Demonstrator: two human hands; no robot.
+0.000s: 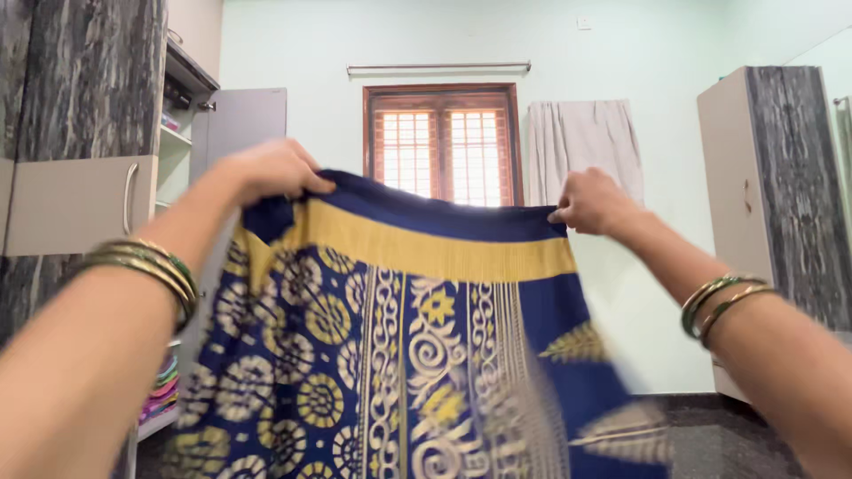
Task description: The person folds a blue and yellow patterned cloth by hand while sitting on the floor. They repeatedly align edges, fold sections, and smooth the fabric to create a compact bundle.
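Both hands' fingers [312, 184] pinched tight on blue-yellow cloth [399, 337] top edge.

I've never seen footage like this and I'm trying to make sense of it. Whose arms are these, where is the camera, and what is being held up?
There is no machine here. The single picture comes from a camera worn on a person's head, so you see their own two arms reaching out in front. The left hand and the right hand each grip the top edge of a patterned cloth, dark blue with a yellow band and pale circle and scroll designs, holding it spread out in the air so it hangs down. Both wrists wear green and gold bangles. Nothing rests on a table; the cloth hangs free. Behind it are a wooden window, a pale curtain and cupboards on either side of the room.
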